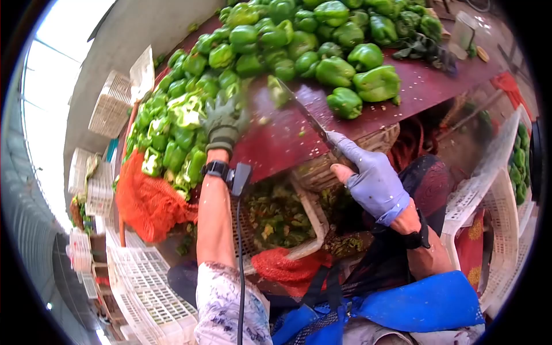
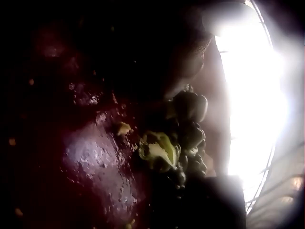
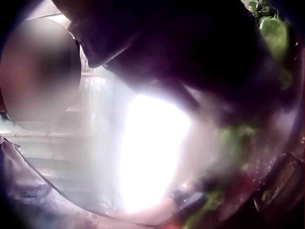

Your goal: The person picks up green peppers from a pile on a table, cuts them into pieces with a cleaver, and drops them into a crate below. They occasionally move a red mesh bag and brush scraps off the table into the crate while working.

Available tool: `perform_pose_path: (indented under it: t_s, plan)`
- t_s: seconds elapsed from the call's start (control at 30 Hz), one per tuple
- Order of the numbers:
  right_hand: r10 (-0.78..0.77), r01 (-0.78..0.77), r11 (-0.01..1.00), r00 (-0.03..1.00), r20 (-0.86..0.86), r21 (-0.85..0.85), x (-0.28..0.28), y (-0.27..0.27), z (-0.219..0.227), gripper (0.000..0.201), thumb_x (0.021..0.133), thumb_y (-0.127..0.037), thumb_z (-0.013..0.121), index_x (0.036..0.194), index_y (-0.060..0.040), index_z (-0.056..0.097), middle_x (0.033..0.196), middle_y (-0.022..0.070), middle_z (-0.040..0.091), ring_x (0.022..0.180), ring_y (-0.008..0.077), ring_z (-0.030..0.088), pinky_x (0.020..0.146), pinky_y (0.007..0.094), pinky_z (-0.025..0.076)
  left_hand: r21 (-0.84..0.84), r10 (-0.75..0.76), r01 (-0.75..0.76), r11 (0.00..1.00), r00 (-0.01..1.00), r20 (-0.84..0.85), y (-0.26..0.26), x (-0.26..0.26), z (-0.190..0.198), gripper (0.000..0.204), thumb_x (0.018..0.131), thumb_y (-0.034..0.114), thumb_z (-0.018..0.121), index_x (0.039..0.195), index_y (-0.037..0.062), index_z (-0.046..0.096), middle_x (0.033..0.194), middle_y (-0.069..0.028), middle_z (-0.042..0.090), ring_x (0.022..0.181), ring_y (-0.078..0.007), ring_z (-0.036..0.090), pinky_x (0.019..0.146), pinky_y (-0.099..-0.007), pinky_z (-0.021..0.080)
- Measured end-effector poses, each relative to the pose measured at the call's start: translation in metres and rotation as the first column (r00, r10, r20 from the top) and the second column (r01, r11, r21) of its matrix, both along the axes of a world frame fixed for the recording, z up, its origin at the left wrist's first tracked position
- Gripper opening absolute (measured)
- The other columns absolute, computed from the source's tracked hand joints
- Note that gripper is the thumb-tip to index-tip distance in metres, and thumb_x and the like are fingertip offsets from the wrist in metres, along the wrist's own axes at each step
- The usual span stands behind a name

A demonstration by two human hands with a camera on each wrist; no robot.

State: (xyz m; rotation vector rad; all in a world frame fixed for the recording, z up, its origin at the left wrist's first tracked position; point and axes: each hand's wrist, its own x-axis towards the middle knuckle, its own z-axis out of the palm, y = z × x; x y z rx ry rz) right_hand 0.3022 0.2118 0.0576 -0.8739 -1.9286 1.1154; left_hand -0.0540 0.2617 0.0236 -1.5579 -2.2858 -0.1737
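My left hand point(image 1: 223, 123), in a dark green glove, reaches over the near edge of a heap of cut green peppers point(image 1: 187, 112) with its fingers spread. In the left wrist view a cut pepper point(image 2: 159, 151) shows its pale inside; the hand there is too dark to make out. My right hand point(image 1: 376, 184), in a purple glove, grips a knife point(image 1: 307, 115) with the index finger laid along it. The blade points away over the dark red table point(image 1: 270, 144). A blurred piece of green pepper point(image 1: 278, 92) lies right at the knife's tip.
Whole green peppers point(image 1: 336, 72) are piled across the far side of the table. A crate of pepper scraps point(image 1: 282, 213) stands below its near edge. Red mesh bags point(image 1: 149, 198) hang at the left, and white crates point(image 1: 146, 282) stand on both sides.
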Motion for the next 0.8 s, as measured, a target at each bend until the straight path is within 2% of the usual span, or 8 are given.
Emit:
perform_pose_path:
  t_s: [0.17, 0.23, 0.3, 0.37, 0.47, 0.57, 0.77, 0.8]
  plan:
    - [-0.081, 0.079, 0.993, 0.996, -0.028, -0.09, 0.022, 0.006, 0.011, 0.058, 0.088, -0.006, 0.065, 0.143, -0.0079, 0.047, 0.112, 0.0298, 0.062, 0.106, 0.0427, 0.063, 0.085, 0.0384, 0.052, 0.346, -0.447, 0.398, 0.85, 0.891, 0.074, 0.06, 0.01, 0.007, 0.029, 0.082, 0.02, 0.068, 0.11, 0.011, 0.07, 0.129, -0.0148, 0.061, 0.118, -0.0349, 0.057, 0.098, -0.0416, 0.049]
    - [-0.111, 0.113, 0.984, 0.994, 0.018, -0.14, 0.028, 0.009, 0.013, 0.058, 0.088, -0.005, 0.065, 0.143, -0.0075, 0.047, 0.113, 0.0303, 0.062, 0.107, 0.0417, 0.064, 0.085, 0.0378, 0.052, 0.361, -0.342, 0.25, 0.899, 0.914, 0.22, 0.103, 0.009, 0.017, 0.046, 0.082, 0.019, 0.07, 0.125, 0.0076, 0.061, 0.132, -0.0215, 0.057, 0.125, -0.0367, 0.052, 0.107, -0.043, 0.043]
    - [-0.112, 0.109, 0.983, 0.994, -0.011, -0.149, 0.03, 0.013, 0.013, 0.059, 0.087, -0.003, 0.068, 0.142, -0.0056, 0.048, 0.113, 0.0303, 0.064, 0.108, 0.0384, 0.066, 0.086, 0.0367, 0.053, 0.458, -0.297, 0.285, 0.842, 0.954, -0.047, 0.13, 0.011, 0.029, 0.062, 0.079, 0.019, 0.073, 0.137, 0.0118, 0.052, 0.14, -0.0214, 0.05, 0.133, -0.0381, 0.044, 0.111, -0.0432, 0.039]
    - [-0.102, 0.098, 0.981, 0.995, -0.011, -0.167, 0.031, 0.017, 0.01, 0.06, 0.086, -0.002, 0.069, 0.142, -0.0042, 0.048, 0.114, 0.0298, 0.064, 0.109, 0.037, 0.066, 0.088, 0.0361, 0.054, 0.281, -0.302, 0.307, 0.909, 0.951, -0.063, 0.152, 0.009, 0.055, 0.074, 0.075, 0.017, 0.074, 0.143, 0.0168, 0.047, 0.146, -0.0208, 0.043, 0.137, -0.0388, 0.038, 0.114, -0.0447, 0.035]
    - [-0.04, 0.042, 0.988, 0.999, 0.012, -0.152, 0.031, 0.025, 0.006, 0.059, 0.086, -0.006, 0.071, 0.141, -0.0043, 0.05, 0.118, 0.0273, 0.064, 0.111, 0.0363, 0.066, 0.09, 0.0358, 0.054, 0.08, -0.352, 0.353, 0.932, 0.936, -0.024, 0.206, -0.02, 0.056, 0.066, 0.066, 0.016, 0.079, 0.128, 0.0176, 0.059, 0.133, -0.0208, 0.053, 0.12, -0.0388, 0.054, 0.103, -0.0406, 0.046]
    - [0.019, -0.007, 0.979, 0.998, 0.058, -0.205, 0.026, 0.03, 0.003, 0.058, 0.086, -0.01, 0.072, 0.141, -0.0062, 0.051, 0.113, 0.0245, 0.066, 0.104, 0.0374, 0.067, 0.087, 0.0357, 0.054, 0.117, -0.334, 0.342, 0.932, 0.939, -0.084, 0.214, -0.017, 0.063, 0.053, 0.066, 0.02, 0.079, 0.116, 0.0122, 0.065, 0.115, -0.0196, 0.062, 0.103, -0.0364, 0.061, 0.092, -0.0421, 0.051]
    - [0.048, -0.034, 0.977, 0.997, 0.058, -0.211, 0.017, 0.058, 0.011, 0.058, 0.085, -0.004, 0.071, 0.14, -0.0055, 0.052, 0.116, 0.0249, 0.066, 0.108, 0.0361, 0.067, 0.09, 0.0354, 0.053, 0.553, -0.384, 0.111, 0.826, 0.828, 0.409, 0.174, -0.032, 0.064, 0.041, 0.071, 0.026, 0.078, 0.106, 0.0059, 0.067, 0.107, -0.0157, 0.068, 0.102, -0.0306, 0.064, 0.089, -0.0381, 0.053]
    - [0.032, -0.026, 0.989, 0.999, 0.039, -0.148, 0.017, 0.063, 0.007, 0.057, 0.085, -0.003, 0.071, 0.139, -0.0054, 0.052, 0.118, 0.0253, 0.066, 0.11, 0.0349, 0.067, 0.091, 0.0353, 0.053, 0.692, -0.557, -0.023, 0.721, 0.576, 0.599, 0.163, -0.031, 0.059, 0.038, 0.077, 0.019, 0.075, 0.111, 0.0051, 0.066, 0.104, -0.013, 0.069, 0.102, -0.0259, 0.064, 0.09, -0.0356, 0.054]
